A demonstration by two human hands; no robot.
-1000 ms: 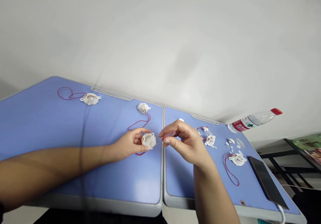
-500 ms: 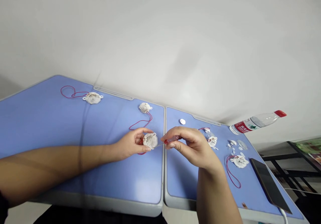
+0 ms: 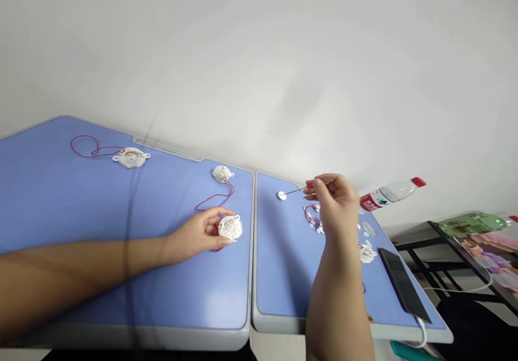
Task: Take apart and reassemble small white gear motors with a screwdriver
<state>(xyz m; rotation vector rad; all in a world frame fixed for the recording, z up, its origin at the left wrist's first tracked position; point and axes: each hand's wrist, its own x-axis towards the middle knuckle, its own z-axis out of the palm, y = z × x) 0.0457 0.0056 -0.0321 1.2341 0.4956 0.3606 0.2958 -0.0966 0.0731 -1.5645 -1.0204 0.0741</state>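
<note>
My left hand (image 3: 202,234) pinches a round white disc with red wire (image 3: 230,229) between thumb and fingers, just above the left blue table. Over the right table, my right hand (image 3: 334,193) is closed on a screwdriver with a red, clear handle (image 3: 311,185). The screwdriver's thin metal tip points left and meets a small white round piece (image 3: 282,195); whether it presses on it is too small to tell. Behind my left hand lies another white disc (image 3: 222,174) with a looped red wire, and a larger one (image 3: 131,157) lies at the far left.
At the right, a water bottle with a red cap (image 3: 390,195) leans near the wall. A dark phone (image 3: 404,285) with a white cable lies by the right edge. More discs (image 3: 367,253) and clear bits sit partly behind my right arm. A black rack (image 3: 437,264) stands beyond.
My right hand has moved away from the disc in my left hand, up and right, taking the screwdriver to the small white piece. My left hand still holds its disc. The view has shifted right.
</note>
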